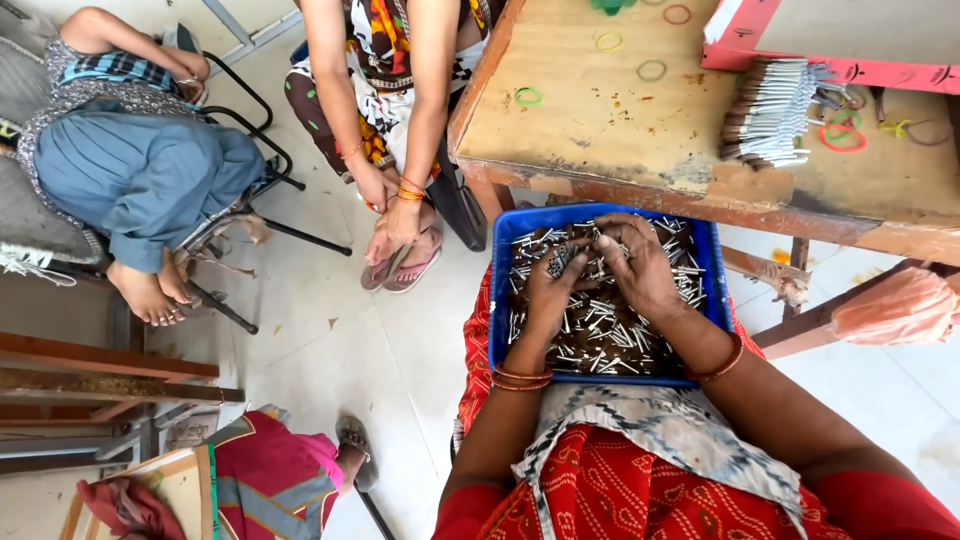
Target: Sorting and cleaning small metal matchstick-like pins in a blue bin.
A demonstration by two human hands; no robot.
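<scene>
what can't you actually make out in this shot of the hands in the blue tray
- Left hand, head view: it grips a small bunch of sticks; its fingers hide their count.
- Right hand: palm faces down, so anything under it is hidden.
- Blue tray: the near rim is covered by the person's patterned cloth.
- Loose sticks: too small to identify.

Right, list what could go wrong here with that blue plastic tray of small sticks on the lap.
1. The blue plastic tray rests on the person's lap, part under the wooden table; a knee shift could tip the loose small sticks onto the floor.
2. The left hand grips a bunch while the right hand picks; sticks may slip.
3. The tied stick bundle could roll off the table.
</scene>
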